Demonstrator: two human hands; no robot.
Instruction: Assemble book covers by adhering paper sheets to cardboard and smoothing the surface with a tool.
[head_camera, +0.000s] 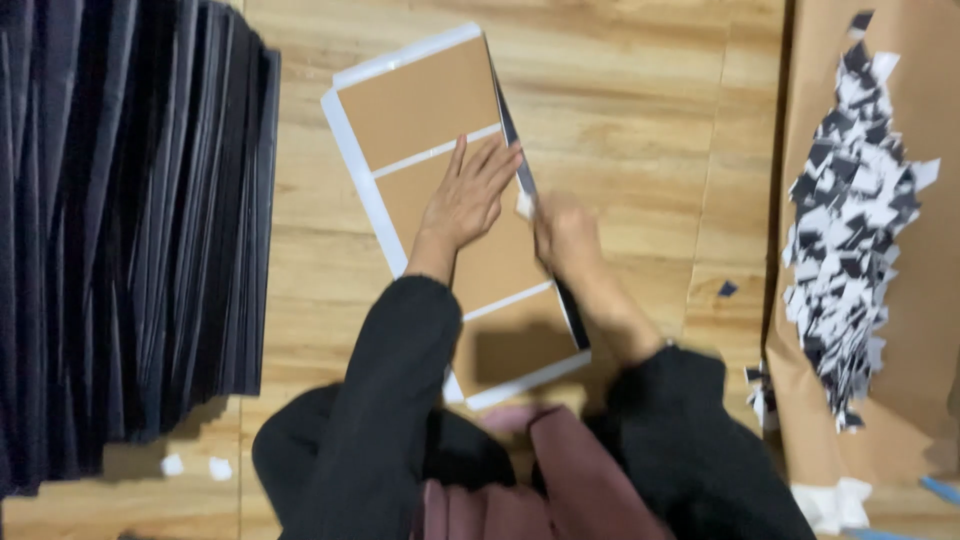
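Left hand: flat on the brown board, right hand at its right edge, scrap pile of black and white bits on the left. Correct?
Not quite. The head view shows the scrap pile on the right. The left hand lies flat on the brown board; the right hand is at its right edge.

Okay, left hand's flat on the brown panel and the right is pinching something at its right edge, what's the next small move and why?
Probably keep the left hand pressing the brown board flat while the right hand draws the small white tab along the dark right edge. The tab looks partly lifted there, and the board lies loose on the wooden table. The right hand is blurred, so its grip is uncertain.
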